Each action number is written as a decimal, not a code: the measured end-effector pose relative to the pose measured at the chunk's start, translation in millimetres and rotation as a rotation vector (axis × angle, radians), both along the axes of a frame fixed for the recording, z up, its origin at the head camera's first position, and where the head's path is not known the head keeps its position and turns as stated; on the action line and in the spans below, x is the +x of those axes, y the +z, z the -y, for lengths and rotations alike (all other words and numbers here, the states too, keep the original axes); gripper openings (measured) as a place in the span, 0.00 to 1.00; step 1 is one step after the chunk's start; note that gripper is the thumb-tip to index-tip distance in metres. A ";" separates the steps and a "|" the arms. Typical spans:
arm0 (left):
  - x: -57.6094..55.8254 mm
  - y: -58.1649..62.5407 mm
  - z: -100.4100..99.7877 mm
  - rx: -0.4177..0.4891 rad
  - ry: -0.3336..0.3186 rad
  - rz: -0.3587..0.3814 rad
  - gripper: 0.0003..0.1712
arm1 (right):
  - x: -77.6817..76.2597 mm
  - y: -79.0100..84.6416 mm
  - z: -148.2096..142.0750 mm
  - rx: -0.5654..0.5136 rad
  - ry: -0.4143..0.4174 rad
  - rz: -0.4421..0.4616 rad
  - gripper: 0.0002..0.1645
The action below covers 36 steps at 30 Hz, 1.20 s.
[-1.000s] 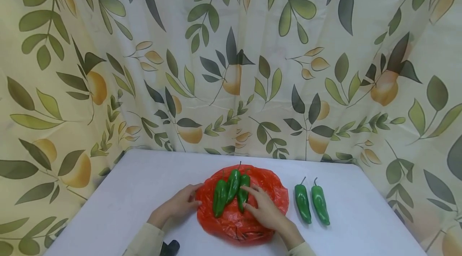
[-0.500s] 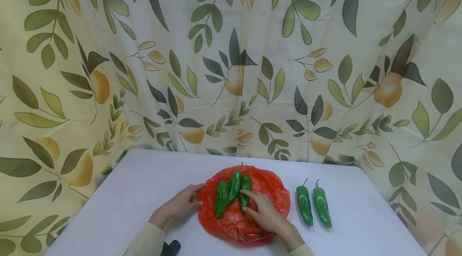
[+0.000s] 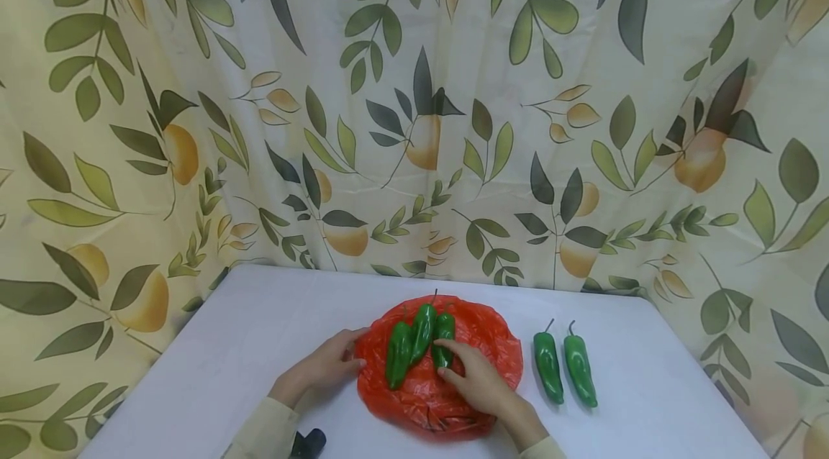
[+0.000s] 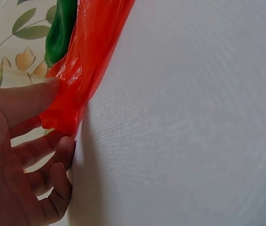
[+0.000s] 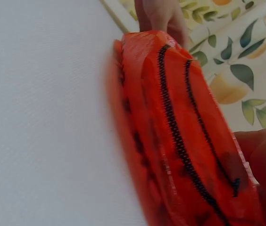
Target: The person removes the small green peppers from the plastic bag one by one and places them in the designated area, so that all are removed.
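In the head view, the right hand (image 3: 478, 378) curls its fingers round a glossy green pepper (image 3: 444, 330) on the red plastic cover (image 3: 494, 344), short of the worktop's (image 3: 278, 315) far edge; a tug could roll its neighbours (image 3: 399, 357). In the left wrist view, the left hand (image 4: 10, 174) pinches the crinkled rim (image 4: 70, 101), which strain could tear; the right wrist view shows black stitching (image 5: 174, 132)

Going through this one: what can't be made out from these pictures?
Head: part of the pepper at the right hand, hidden by its fingers.
Head: what the black object is; the bottom edge cuts it off.
Left wrist: a green pepper's upper part, beyond the top edge.
Right wrist: most of the right hand, beyond the right edge; the red plastic's left side, blurred.
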State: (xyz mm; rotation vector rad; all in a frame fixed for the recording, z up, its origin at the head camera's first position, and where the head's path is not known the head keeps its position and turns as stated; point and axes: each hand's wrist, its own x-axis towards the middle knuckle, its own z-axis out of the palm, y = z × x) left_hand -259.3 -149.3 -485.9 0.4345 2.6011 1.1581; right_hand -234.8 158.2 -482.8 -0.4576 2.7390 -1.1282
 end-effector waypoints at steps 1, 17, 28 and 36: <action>0.0 0.1 0.1 0.000 0.000 0.001 0.37 | -0.1 0.8 -0.4 -0.007 -0.009 -0.005 0.29; -2.0 -2.5 -0.7 -0.003 0.004 -0.004 0.37 | -2.5 17.6 -6.6 -0.058 -0.199 -0.151 0.15; -0.1 -1.2 -1.0 0.006 -0.008 -0.010 0.36 | -4.5 24.6 -5.7 -0.140 -0.225 -0.144 0.13; -0.1 0.6 -1.5 -0.004 -0.009 -0.019 0.36 | -4.5 26.0 -11.6 -0.222 -0.214 -0.230 0.28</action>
